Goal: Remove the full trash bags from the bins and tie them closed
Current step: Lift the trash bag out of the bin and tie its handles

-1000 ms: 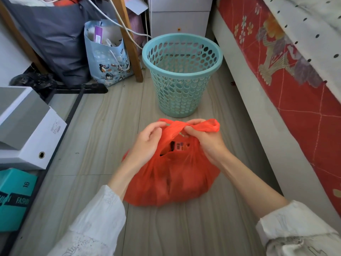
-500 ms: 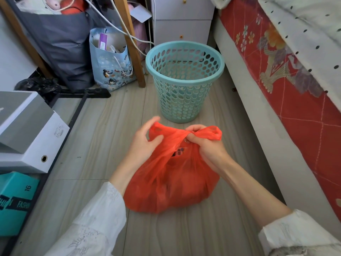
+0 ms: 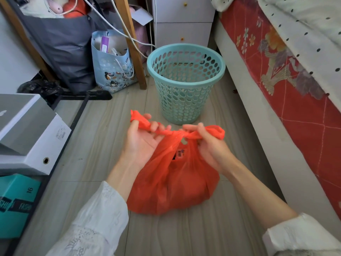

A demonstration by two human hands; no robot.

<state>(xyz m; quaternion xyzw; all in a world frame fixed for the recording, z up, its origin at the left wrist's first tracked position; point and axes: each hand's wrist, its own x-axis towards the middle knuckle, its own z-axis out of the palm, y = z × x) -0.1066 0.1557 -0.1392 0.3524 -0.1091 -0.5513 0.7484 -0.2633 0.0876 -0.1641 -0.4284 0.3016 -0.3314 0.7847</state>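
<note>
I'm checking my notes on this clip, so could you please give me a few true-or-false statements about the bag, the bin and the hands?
1. The orange bag rests on the floor. True.
2. The teal bin holds a liner. False: it looks bare.
3. Each hand grips a bag handle: left hand, right hand. True.
4. The bag sits inside the bin. False: it lies in front of it.

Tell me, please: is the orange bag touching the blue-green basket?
Apart. In the head view, bare floor shows between the basket and the orange bag, which both hands hold by its handles.
</note>
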